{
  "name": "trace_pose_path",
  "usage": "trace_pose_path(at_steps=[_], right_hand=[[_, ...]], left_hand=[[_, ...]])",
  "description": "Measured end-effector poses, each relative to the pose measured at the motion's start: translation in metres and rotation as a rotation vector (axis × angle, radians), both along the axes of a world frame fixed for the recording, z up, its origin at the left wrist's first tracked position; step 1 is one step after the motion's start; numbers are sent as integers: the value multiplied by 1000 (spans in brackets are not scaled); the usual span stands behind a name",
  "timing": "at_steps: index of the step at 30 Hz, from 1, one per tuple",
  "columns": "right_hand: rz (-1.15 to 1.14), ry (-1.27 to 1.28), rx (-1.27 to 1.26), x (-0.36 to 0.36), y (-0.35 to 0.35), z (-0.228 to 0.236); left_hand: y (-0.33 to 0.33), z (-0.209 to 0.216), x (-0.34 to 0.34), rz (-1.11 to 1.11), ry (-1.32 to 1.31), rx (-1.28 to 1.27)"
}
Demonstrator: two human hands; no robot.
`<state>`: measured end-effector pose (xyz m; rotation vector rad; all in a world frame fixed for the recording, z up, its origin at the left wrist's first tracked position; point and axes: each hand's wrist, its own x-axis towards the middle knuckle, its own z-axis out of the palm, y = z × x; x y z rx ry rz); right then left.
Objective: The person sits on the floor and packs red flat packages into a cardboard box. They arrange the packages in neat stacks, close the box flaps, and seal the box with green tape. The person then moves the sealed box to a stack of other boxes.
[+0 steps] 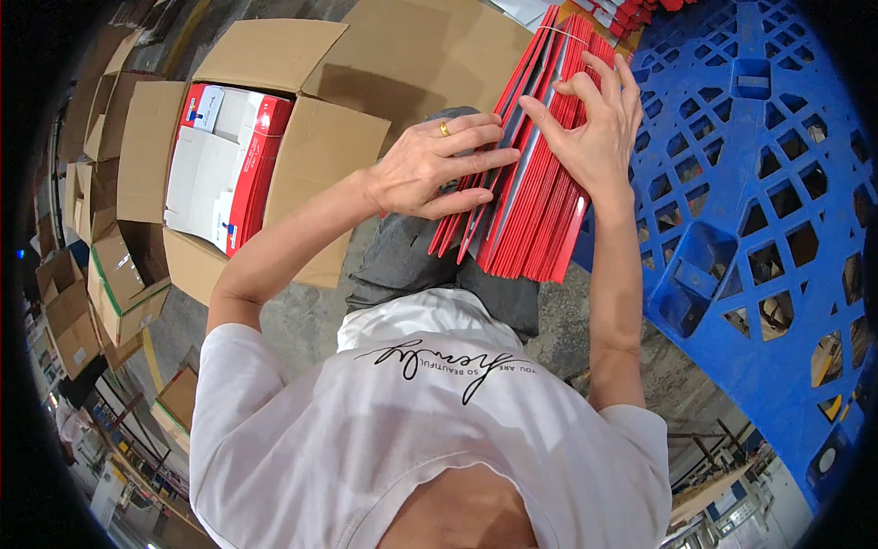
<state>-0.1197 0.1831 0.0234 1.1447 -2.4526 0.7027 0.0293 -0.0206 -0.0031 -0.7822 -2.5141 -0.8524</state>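
Observation:
A thick bundle of flat red folded cartons [540, 220] stands on edge over my dark trousers, its pieces fanned apart on the left. A thin pale band [564, 35] crosses its far end. My left hand [439, 165], with a gold ring, reaches in from the left; its fingers are stretched and spread against the loosened pieces, some fingertips in the gaps. Over the bundle's top right, my right hand [593, 123] is open, thumb and fingers apart and curved. Its palm hides part of the red edges.
At left, an open cardboard box [142, 151] holds red-and-white cartons [251, 174]. A large brown cardboard surface [412, 55] lies beyond my knees. A blue plastic pallet [722, 201] with a lattice top fills the right. More open boxes [114, 274] line the far left.

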Motion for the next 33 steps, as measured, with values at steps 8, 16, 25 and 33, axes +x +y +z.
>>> trace_pose_path(at_steps=[8, 16, 25, 33], right_hand=[[80, -104, 2, 1, 1, 1], [126, -75, 46, -3, 4, -8], [11, 13, -9, 2, 2, -4], [36, -109, -78, 7, -3, -1]], left_hand=[[-4, -3, 0, 8, -10, -38], [-3, -1, 2, 14, -26, -56], [-6, -1, 2, 19, -53, -3], [0, -6, 8, 26, -86, 57]])
